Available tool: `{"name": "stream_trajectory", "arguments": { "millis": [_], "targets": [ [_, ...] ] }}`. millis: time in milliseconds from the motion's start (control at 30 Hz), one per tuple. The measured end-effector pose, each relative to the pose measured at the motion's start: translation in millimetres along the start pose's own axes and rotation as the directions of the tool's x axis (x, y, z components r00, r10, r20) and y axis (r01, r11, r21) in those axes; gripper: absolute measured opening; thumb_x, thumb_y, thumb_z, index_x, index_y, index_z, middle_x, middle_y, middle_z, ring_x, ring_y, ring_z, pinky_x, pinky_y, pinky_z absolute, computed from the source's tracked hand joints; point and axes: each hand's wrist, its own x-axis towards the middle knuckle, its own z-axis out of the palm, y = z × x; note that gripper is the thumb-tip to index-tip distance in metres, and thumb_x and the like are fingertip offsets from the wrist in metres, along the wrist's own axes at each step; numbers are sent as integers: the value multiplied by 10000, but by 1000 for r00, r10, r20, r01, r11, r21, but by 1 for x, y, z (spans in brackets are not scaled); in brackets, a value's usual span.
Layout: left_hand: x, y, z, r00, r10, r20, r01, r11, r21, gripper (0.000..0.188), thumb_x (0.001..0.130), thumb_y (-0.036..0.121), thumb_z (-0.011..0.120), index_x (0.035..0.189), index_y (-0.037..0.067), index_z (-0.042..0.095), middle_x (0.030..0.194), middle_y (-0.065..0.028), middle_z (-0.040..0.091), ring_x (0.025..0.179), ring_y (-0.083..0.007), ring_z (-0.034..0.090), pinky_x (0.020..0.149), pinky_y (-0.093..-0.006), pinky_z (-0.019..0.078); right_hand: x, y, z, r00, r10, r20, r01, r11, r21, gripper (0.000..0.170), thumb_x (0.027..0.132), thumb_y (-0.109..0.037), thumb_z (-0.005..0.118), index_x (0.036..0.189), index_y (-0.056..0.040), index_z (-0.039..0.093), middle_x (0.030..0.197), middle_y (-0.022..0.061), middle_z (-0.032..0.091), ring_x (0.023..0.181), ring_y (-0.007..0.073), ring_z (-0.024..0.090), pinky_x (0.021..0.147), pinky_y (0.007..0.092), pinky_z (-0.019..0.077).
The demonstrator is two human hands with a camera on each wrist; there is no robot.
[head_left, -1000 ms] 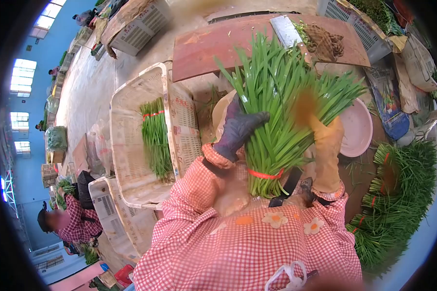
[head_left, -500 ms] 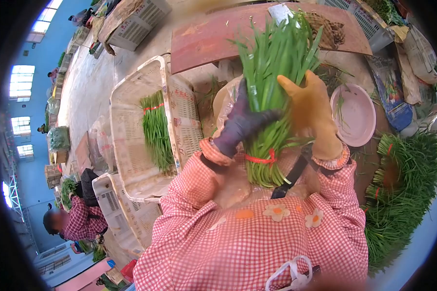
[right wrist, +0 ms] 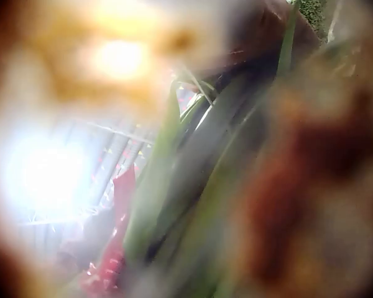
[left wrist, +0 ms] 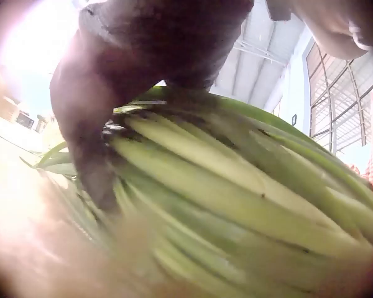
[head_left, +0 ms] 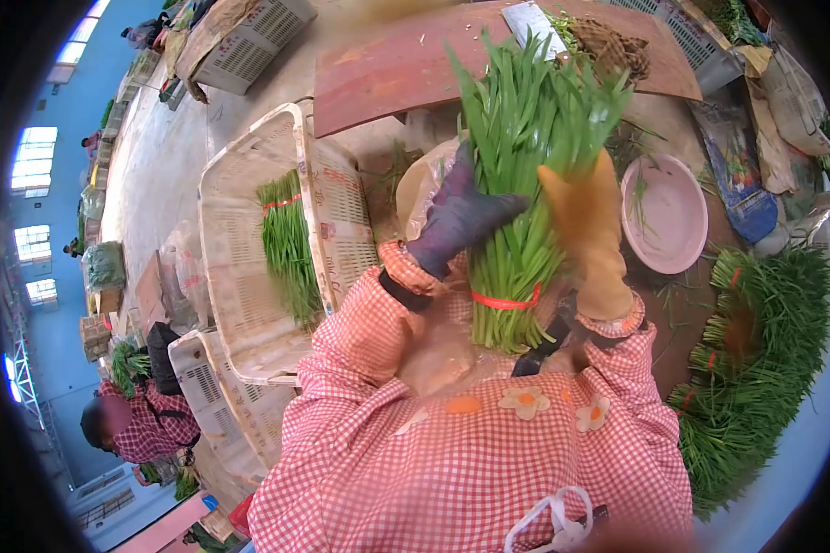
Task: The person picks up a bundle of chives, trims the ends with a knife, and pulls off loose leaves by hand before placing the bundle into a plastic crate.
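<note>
A tall bundle of long green leaves (head_left: 516, 249) stands upright before the person's chest, a red band (head_left: 507, 302) round its pale lower stems. The dark-gloved left hand (head_left: 466, 217) grips its left side, thumb across the front. In the left wrist view, dark fingers (left wrist: 90, 136) curl over the stems (left wrist: 236, 186). On the right side, the yellow-gloved right hand (head_left: 590, 235) holds the leaves, its thumb in front; a brown blur covers part of it. The right wrist view is mostly blurred, showing leaves (right wrist: 199, 167) and the red band (right wrist: 115, 248).
At left, a white crate (head_left: 311, 230) holds a banded green bundle (head_left: 289, 244). A reddish board (head_left: 378, 88) lies ahead. Right are a pink basin (head_left: 664, 214) and piled green bundles (head_left: 756, 369). Another person (head_left: 157, 424) is at far left.
The leaf tops, fanned out to the right a second ago, now stand closer together. The right hand has moved left against the bundle since half a second ago.
</note>
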Motion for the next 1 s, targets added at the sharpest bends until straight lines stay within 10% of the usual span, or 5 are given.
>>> {"name": "stream_trajectory", "arguments": {
  "millis": [333,467,800,1000],
  "targets": [
    [-3,-8,-19,992,-127,-2,122,955,-269,801,731,45,841,1406,18,409,1205,-99,627,1030,-177,620,905,-330,529,-8,10,-13,980,195,39,-199,950,241,629,739,-185,801,1262,23,520,1198,225,613,1073,354,588,925,413,461],
    [-11,3,2,997,52,-61,-31,949,315,995,679,116,897,1464,43,290,1323,-123,546,1169,-214,544,991,-363,480,-7,0,-1,999,-33,-33,33,999,17,616,730,-186,807,1244,15,533,1171,225,618,1052,359,598,924,424,465],
    [-9,-11,-21,996,-89,16,90,970,-224,684,706,-19,827,1321,28,530,1175,-65,648,1060,-179,616,898,-333,531,-13,17,-12,998,38,-42,-32,990,138,632,742,-163,798,1273,27,513,1147,212,631,1037,347,599,936,418,459],
    [-17,2,-16,999,-48,3,48,982,-183,912,708,104,870,1457,6,358,1302,-120,583,1168,-223,575,1014,-364,472,-12,-5,-21,998,42,38,-46,991,127,536,764,-225,794,1177,42,580,1066,222,665,981,356,631,897,421,479]
  ]
}}
